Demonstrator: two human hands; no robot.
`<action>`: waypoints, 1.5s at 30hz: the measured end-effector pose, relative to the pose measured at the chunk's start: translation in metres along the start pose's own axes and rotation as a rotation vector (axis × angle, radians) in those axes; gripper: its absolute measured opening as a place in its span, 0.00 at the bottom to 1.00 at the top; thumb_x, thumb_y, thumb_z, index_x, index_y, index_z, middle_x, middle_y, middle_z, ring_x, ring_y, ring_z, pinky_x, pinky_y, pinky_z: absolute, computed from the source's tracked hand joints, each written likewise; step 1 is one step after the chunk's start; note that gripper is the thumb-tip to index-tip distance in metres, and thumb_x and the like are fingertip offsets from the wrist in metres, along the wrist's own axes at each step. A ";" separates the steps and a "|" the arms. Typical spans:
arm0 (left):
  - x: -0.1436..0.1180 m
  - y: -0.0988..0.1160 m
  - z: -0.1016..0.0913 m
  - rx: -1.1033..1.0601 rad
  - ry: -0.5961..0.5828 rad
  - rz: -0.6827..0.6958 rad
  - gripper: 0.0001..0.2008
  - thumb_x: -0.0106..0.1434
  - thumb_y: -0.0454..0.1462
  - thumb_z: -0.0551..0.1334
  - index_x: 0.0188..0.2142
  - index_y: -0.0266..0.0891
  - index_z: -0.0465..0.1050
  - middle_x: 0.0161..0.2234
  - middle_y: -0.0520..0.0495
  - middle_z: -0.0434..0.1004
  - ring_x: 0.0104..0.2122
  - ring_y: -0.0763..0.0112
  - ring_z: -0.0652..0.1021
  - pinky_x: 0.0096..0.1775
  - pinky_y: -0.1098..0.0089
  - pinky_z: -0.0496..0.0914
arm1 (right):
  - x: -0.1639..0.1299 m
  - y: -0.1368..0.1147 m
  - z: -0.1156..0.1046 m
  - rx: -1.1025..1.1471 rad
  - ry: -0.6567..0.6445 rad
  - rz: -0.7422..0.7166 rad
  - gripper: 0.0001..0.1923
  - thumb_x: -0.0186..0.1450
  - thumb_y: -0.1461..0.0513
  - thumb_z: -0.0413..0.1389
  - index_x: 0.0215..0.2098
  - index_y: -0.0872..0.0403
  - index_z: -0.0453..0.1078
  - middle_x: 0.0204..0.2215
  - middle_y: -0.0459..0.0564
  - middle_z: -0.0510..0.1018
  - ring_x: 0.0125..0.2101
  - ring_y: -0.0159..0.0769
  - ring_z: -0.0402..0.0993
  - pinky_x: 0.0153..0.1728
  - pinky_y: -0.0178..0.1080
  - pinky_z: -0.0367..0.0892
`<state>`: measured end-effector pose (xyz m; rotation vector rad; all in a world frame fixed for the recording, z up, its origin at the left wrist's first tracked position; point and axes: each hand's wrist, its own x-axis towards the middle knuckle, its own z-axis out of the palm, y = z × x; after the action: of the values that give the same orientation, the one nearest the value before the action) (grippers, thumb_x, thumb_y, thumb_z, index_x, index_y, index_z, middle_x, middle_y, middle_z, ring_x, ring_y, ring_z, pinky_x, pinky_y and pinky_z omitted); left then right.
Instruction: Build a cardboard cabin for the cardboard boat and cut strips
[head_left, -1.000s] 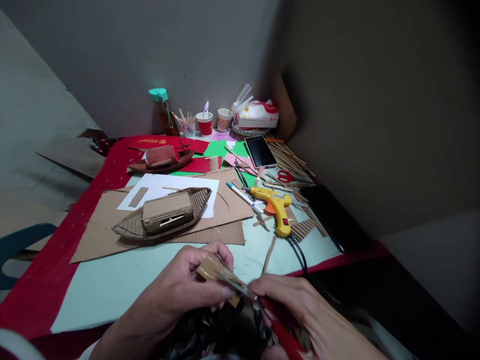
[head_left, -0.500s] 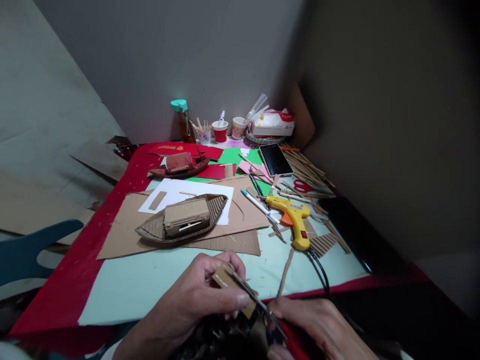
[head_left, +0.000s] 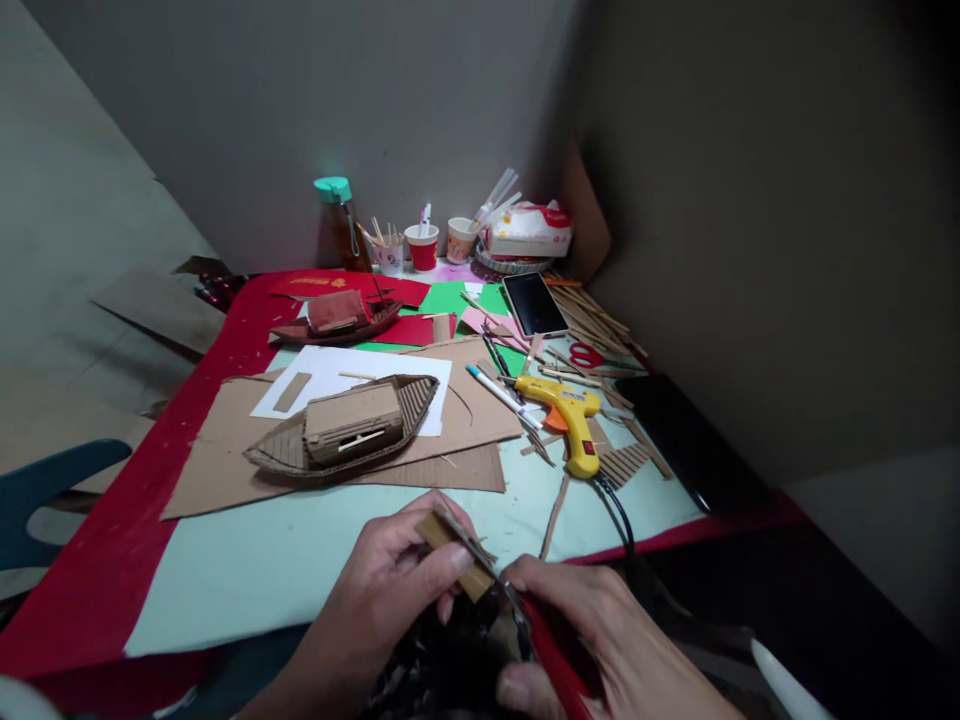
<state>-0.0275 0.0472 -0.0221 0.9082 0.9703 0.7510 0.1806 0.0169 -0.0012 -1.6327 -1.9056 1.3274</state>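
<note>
By the wall [head_left: 330, 90], cups [head_left: 422, 252] hold sticks [head_left: 379, 233], pens [head_left: 426, 217], clear rods [head_left: 497, 194]; left hand [head_left: 394, 575] clamps cardboard [head_left: 474, 582], right hand [head_left: 600, 615] red-handled scissors [head_left: 556, 652].

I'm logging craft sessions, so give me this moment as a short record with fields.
Left hand: holds small flat brown cardboard piece
Right hand: grips red-handled metal scissors, at that piece
Table centre: brown corrugated-cardboard model boat
Behind boat: reddish-brown model boat
Right of boat: yellow plastic glue gun
Back: teal-lidded brown bottle
</note>
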 end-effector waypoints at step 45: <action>-0.016 0.008 -0.044 1.391 0.695 0.969 0.10 0.64 0.26 0.59 0.39 0.42 0.65 0.34 0.50 0.72 0.35 0.71 0.75 0.39 0.72 0.70 | 0.084 -0.065 0.042 0.540 0.010 -0.137 0.17 0.68 0.50 0.54 0.27 0.51 0.63 0.20 0.39 0.61 0.21 0.28 0.56 0.19 0.32 0.51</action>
<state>-0.0753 0.0507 -0.0213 2.5469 1.7160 1.2252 0.0848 0.0782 0.0004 -1.2124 -1.4445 1.5895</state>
